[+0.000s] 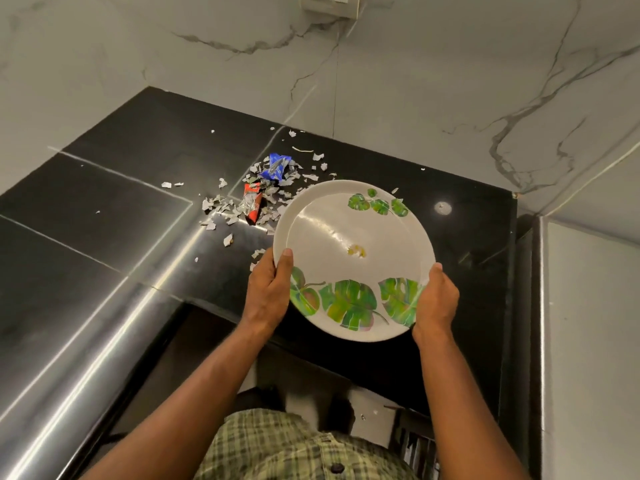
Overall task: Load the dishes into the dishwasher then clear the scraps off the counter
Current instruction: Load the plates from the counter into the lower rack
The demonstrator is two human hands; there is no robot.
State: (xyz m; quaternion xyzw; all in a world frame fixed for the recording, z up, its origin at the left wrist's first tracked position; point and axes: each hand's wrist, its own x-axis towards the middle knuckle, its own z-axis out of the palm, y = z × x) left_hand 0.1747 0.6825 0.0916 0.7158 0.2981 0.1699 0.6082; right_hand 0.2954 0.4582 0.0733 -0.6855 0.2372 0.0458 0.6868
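A round white plate [346, 237] with green leaf prints is held above the black counter [138, 209], tilted slightly. My left hand [268, 289] grips its left rim with the thumb on top. My right hand [438, 299] grips the right rim the same way. A small yellow food crumb [356, 251] lies near the plate's middle. Behind the plate, paper scraps [228, 209], a crumpled blue wrapper [277, 166] and a red wrapper [252, 202] are scattered on the counter.
Marble walls close the counter at the back and right, with a socket [330, 5] up high. A dark opening lies below the counter's front edge, and a wire rack [419, 445] shows at the lower right.
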